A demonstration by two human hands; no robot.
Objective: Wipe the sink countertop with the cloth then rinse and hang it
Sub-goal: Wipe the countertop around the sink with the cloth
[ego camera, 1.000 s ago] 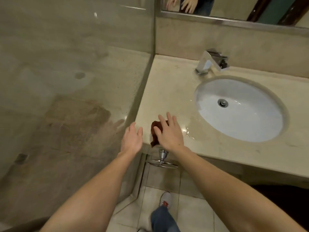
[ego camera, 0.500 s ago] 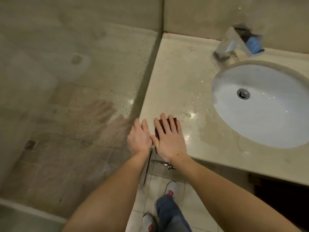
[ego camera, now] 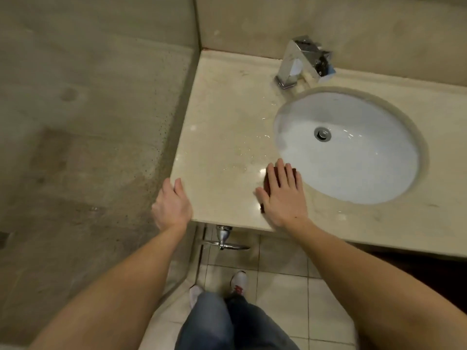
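My right hand lies flat, fingers straight, pressing the dark red cloth onto the glossy beige stone countertop. The round white basin curves just past my fingertips. My left hand, relaxed, rests on the front corner edge, with droplet-speckled stone ahead of it.

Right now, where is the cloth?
In the head view, the dark red cloth lies on the countertop, pressed flat under the right hand, beside the front-left rim of the sink basin.

right hand flat on cloth, countertop
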